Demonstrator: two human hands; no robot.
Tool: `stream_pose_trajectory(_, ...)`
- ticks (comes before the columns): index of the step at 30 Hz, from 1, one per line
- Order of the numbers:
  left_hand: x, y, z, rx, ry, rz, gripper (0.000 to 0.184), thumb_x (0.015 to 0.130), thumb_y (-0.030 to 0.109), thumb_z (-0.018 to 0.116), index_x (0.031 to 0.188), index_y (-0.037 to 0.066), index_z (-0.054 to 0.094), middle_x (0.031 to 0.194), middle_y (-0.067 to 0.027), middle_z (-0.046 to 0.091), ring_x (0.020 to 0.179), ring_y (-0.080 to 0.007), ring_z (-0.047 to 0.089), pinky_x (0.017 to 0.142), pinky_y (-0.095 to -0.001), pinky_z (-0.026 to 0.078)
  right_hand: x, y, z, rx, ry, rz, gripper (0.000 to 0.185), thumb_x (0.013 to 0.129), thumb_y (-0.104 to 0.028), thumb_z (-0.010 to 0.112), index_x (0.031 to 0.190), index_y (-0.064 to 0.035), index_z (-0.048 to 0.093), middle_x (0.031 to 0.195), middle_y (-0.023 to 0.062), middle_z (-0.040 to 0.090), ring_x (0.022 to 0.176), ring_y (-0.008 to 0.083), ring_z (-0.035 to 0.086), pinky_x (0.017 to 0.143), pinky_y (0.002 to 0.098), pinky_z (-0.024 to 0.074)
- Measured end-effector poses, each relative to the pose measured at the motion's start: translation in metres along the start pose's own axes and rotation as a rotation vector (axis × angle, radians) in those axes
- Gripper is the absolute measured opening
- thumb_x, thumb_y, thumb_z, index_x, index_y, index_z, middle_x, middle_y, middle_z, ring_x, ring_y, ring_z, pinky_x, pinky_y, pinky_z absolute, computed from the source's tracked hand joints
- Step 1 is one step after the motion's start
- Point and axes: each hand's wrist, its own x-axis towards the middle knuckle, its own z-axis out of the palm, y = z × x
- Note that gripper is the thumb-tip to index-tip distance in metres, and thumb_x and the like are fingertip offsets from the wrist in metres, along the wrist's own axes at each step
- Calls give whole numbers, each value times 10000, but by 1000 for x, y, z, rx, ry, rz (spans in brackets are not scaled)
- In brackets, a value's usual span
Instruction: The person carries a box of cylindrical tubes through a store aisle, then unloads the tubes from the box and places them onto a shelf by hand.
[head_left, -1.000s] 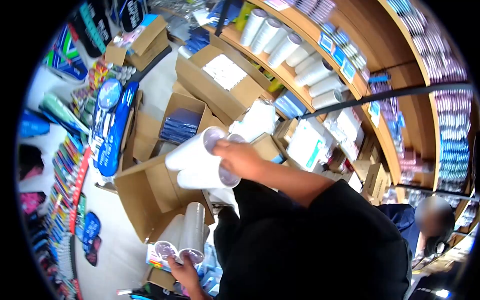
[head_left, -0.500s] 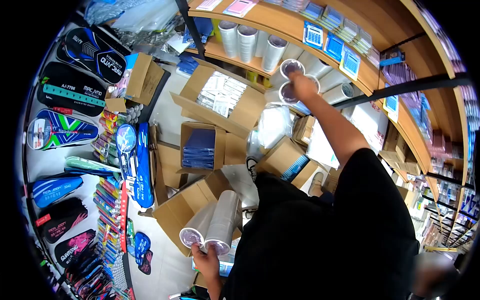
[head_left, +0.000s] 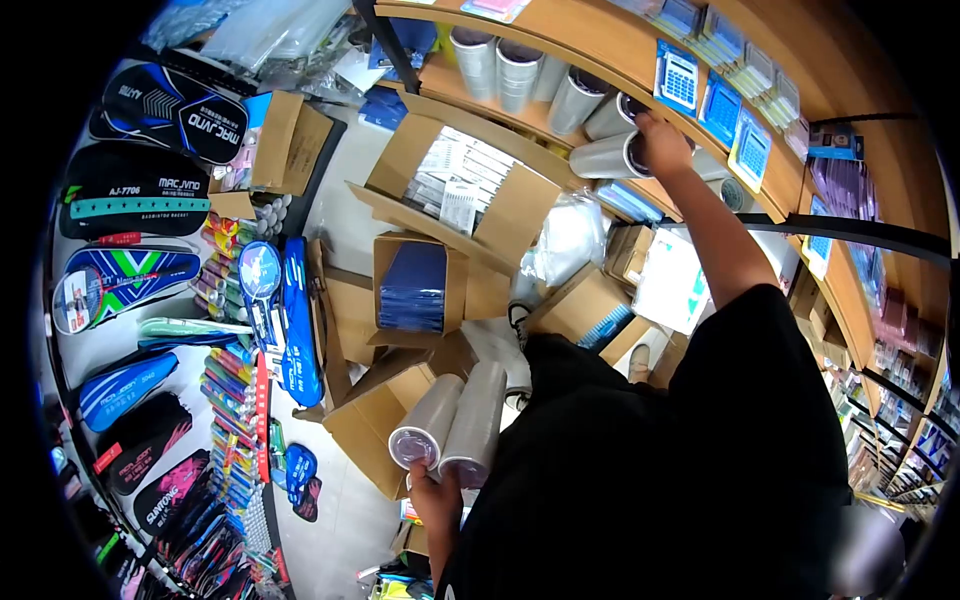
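My left hand point(head_left: 435, 497) is closed at the lower ends of two pale, plastic-wrapped cylinders, a left cylinder point(head_left: 428, 420) and a right cylinder point(head_left: 475, 425). Both lean side by side above an open cardboard box point(head_left: 370, 435), with round rims facing me; what is inside the wrapping is hard to make out. Up at the shelf, my right hand point(head_left: 662, 145) grips the end of a similar wrapped cylinder point(head_left: 603, 157), which lies tilted sideways. Its fingers partly cover that end. Another cylinder point(head_left: 610, 118) is just behind it, and upright ones point(head_left: 520, 75) stand along the lower shelf.
Carded calculators point(head_left: 677, 75) hang along the upper shelf edge point(head_left: 590, 55). On the floor stand a box of white packets point(head_left: 465, 170), a box of blue packs point(head_left: 412, 285) and a clear plastic bag point(head_left: 570, 238). Racket bags point(head_left: 135, 190) line the left side.
The view has shifted, and things on the floor appear further right. At the shelf, a cylinder in my right hand has swung sideways. My left hand still holds its two cylinders.
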Motion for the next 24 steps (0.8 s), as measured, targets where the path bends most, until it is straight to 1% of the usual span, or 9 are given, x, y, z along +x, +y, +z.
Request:
stream_pose_trajectory(2,3,4,1,-2,-42,-25,334,771,206,738,1011,34,583,641,-107,561,534,-216,502,519,-380,398,-8,11,7,7,37,-47,230,820,4,553,1012,-97,627,1144,138,623,1068,388,615,909,465,499)
stream_pose_trajectory(5,6,6,9,19,-36,-25,345,767,235,741,1008,42,588,633,-116,550,533,-240,502,525,-400,398,-41,18,4,74,146,41,274,764,-3,620,1026,-85,611,1078,162,642,1006,386,621,882,483,492)
stream_pose_trajectory(6,9,10,8,62,-41,-37,350,768,250,742,1007,45,589,627,-117,545,533,-244,503,526,-406,397,-45,27,11,81,143,48,274,764,-3,620,1026,-85,611,1078,162,642,1006,386,621,882,483,492)
stream_pose_trajectory(8,11,17,6,92,-78,-66,360,769,272,745,1005,48,588,613,-114,532,531,-256,500,528,-419,393,-58,42,24,306,349,148,268,766,-42,631,1031,-75,609,1069,162,627,962,410,614,831,502,497)
stream_pose_trajectory(10,14,17,9,94,-101,-63,366,772,278,746,1002,43,585,606,-113,524,533,-260,500,530,-421,390,-57,52,37,307,343,208,258,769,-58,630,1026,-68,611,1057,162,623,935,420,613,792,512,498)
stream_pose_trajectory(12,18,22,10,100,-110,-70,371,773,285,745,1006,45,584,601,-117,518,531,-268,495,532,-423,394,-52,37,37,275,430,158,252,761,-53,630,1012,-76,619,1052,164,625,931,415,617,785,506,499)
stream_pose_trajectory(18,23,33,13,149,-137,-63,387,772,294,743,1035,62,579,601,-130,522,546,-292,525,541,-433,406,-28,9,33,149,316,24,262,790,-22,591,1032,-121,604,1037,107,607,918,352,626,787,461,517)
stream_pose_trajectory(20,20,33,16,123,-99,28,389,772,293,743,1046,71,578,614,-138,541,557,-300,541,545,-438,409,-25,6,33,47,306,-99,273,793,-17,585,1039,-133,605,1024,83,601,901,318,628,798,431,518)
stream_pose_trajectory(24,21,34,16,149,-147,-63,392,773,291,743,1051,70,576,633,-158,569,577,-336,566,562,-455,426,-6,8,35,9,270,-175,271,809,-27,571,1055,-135,600,1055,65,603,916,301,629,816,411,517)
